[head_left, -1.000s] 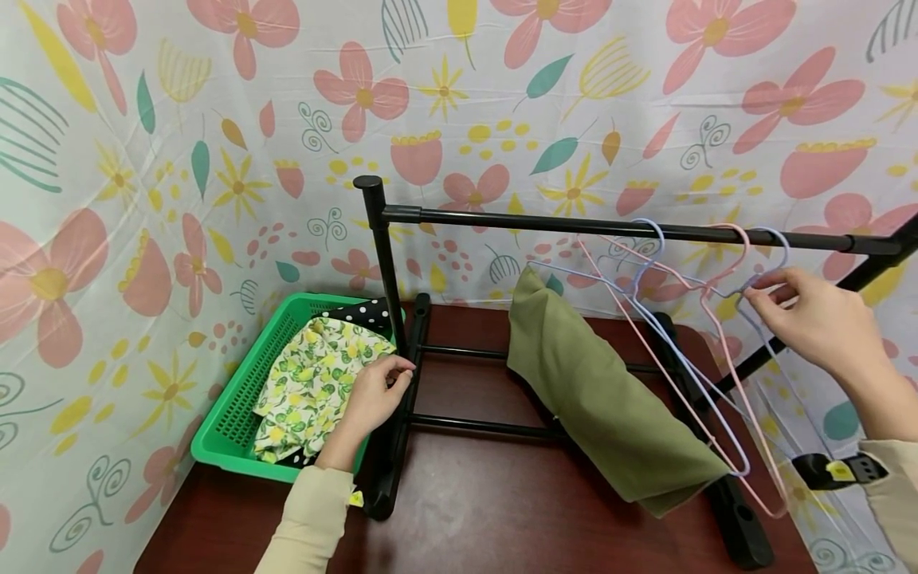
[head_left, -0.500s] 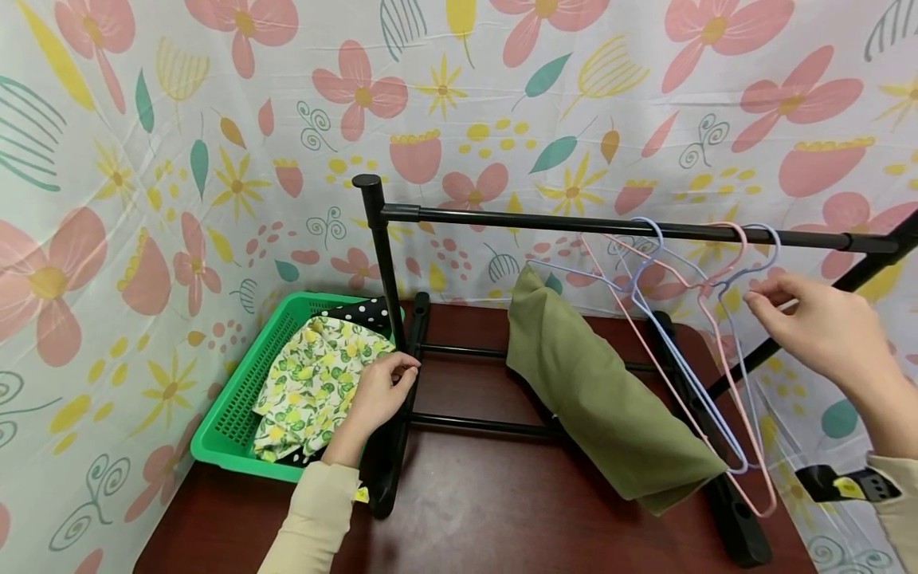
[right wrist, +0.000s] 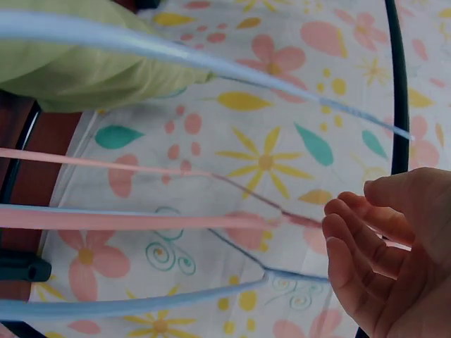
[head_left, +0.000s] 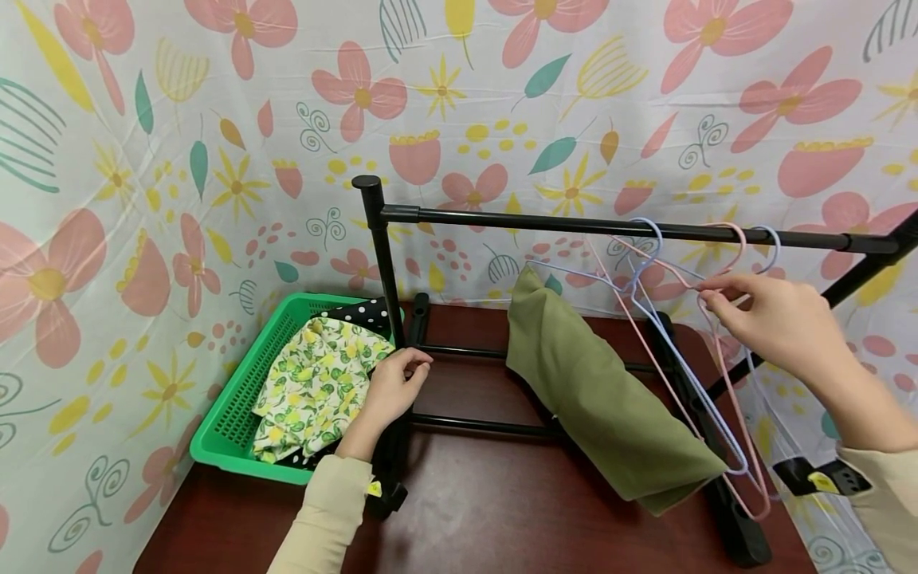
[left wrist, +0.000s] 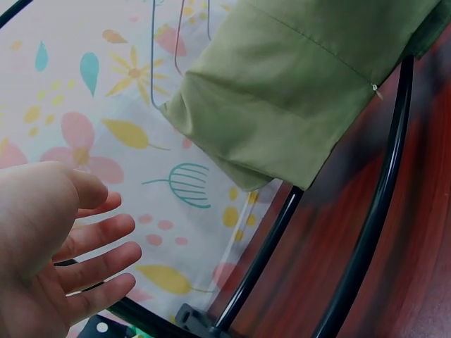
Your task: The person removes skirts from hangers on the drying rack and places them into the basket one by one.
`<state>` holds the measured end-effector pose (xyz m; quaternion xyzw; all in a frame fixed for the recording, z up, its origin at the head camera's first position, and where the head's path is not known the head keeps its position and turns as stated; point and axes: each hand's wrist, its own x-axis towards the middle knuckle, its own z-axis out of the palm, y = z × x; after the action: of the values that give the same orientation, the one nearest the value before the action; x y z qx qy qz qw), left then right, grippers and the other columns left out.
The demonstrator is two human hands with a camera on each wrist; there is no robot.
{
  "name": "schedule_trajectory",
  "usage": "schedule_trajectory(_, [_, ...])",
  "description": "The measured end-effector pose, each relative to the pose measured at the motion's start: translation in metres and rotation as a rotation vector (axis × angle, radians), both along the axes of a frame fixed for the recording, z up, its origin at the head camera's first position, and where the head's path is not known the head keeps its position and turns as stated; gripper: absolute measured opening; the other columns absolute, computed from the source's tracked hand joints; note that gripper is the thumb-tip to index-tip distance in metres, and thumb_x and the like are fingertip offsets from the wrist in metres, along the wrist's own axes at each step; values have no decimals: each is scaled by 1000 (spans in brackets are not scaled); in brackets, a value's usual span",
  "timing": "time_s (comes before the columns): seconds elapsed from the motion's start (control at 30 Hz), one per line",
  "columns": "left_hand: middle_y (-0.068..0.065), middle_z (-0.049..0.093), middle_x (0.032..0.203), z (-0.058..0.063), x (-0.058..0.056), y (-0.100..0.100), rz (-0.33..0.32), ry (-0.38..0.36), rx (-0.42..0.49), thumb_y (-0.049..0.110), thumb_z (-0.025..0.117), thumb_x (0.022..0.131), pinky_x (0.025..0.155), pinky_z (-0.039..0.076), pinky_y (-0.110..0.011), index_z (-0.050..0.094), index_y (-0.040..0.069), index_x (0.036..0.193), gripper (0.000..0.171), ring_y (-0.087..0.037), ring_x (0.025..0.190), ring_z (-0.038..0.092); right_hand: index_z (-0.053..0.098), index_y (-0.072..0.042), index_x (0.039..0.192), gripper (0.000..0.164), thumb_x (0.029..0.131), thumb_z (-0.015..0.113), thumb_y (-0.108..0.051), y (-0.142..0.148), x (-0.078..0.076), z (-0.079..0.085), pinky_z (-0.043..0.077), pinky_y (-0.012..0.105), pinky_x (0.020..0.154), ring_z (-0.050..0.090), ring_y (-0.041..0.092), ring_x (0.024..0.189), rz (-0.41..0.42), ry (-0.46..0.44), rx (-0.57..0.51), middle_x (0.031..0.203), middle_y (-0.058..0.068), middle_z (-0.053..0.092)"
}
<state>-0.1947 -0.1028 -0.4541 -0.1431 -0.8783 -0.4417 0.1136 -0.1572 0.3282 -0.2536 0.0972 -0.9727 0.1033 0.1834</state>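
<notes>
My right hand [head_left: 778,323] pinches the neck of the pink hanger [head_left: 720,351], which hangs by its hook from the black rail [head_left: 516,222]. Just left of it, a blue hanger [head_left: 663,335] carries a folded olive-green cloth [head_left: 602,399]; a small zip pull [left wrist: 375,89] shows on its edge in the left wrist view. Another blue hanger [head_left: 773,247] hangs to the right, partly hidden behind my right hand. My left hand [head_left: 390,387] is held with loose fingers beside the rack's left post [head_left: 385,279], holding nothing.
A green plastic basket [head_left: 237,399] stands at the left with a lemon-print cloth [head_left: 323,383] and a black polka-dot cloth [head_left: 366,313] in it. The rack's lower bars [head_left: 488,426] and black feet rest on the dark red table [head_left: 488,510]. Flower-print curtain [head_left: 287,119] surrounds the table.
My right hand has let go of the rightmost blue hanger and moved left onto the pink one. My left hand has drifted slightly right. The green cloth hangs as before.
</notes>
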Motion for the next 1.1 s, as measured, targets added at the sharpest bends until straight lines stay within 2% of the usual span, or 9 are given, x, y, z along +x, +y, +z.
schedule_trajectory(0.27, [4, 65, 91, -2, -2, 8, -39, 7, 3, 15, 57, 90, 71, 52, -25, 67, 18, 99, 14, -8, 80, 61, 69, -11, 105, 25, 91, 55, -28, -21, -8, 3, 30, 29, 39, 57, 16, 52, 52, -58, 26, 79, 12, 69])
schedule_trajectory(0.4, [4, 65, 92, -3, -3, 10, -41, -8, 1, 16, 57, 91, 71, 51, -24, 67, 18, 101, 15, -7, 80, 61, 69, -11, 104, 24, 90, 57, -27, -28, -13, 2, 32, 28, 40, 60, 17, 55, 77, -54, 49, 84, 11, 70])
schedule_trajectory(0.57, [5, 64, 94, -4, -3, 14, -42, -37, -8, 17, 57, 91, 71, 51, -25, 67, 20, 104, 16, -8, 81, 61, 67, -8, 107, 26, 90, 57, -26, -34, -21, 2, 34, 29, 43, 54, 13, 51, 125, -79, 79, 82, 10, 69])
schedule_trajectory(0.83, [3, 65, 96, -6, -4, 20, -56, -56, -15, 17, 57, 91, 72, 51, -26, 67, 19, 104, 16, -9, 82, 62, 66, -9, 105, 26, 89, 59, -29, -44, -32, 0, 46, 42, 55, 65, 25, 67, 154, -141, 62, 81, 9, 69])
schedule_trajectory(0.97, [3, 65, 95, -9, -5, 23, -54, -39, -21, 16, 57, 90, 72, 51, -26, 68, 18, 101, 15, -9, 83, 62, 66, -8, 102, 28, 88, 61, -31, -47, -37, 0, 47, 44, 59, 64, 27, 69, 150, -191, 71, 82, 10, 69])
schedule_trajectory(1.1, [4, 65, 93, -13, -7, 26, -53, -37, -30, 16, 57, 90, 71, 51, -24, 68, 18, 100, 14, -8, 82, 61, 65, -5, 98, 31, 89, 60, -34, -49, -42, 1, 48, 42, 58, 64, 25, 67, 152, -254, 79, 84, 12, 69])
